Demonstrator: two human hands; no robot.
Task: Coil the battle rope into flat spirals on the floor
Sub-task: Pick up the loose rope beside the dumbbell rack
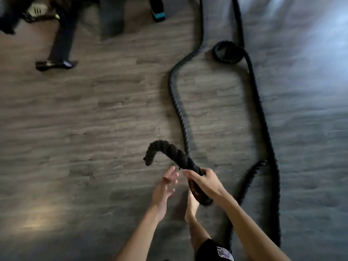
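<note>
A thick black battle rope (176, 102) snakes over the grey wood floor from the top of the head view down toward me. My right hand (204, 182) grips the rope near one end, lifted off the floor. The free end (156, 149) curves up and droops to the left. My left hand (165, 185) hovers just left of the held rope, fingers spread and holding nothing. A second strand (263, 113) runs down the right side, with a small tight curl (226, 51) near the top. Another rope end (258, 165) lies right of my hands.
A black bench leg with a foot (56, 64) stands at the upper left. A dark post with a teal band (158, 15) is at the top centre. My bare foot (192, 206) is under my hands. Bare floor (84, 138) spreads to the left.
</note>
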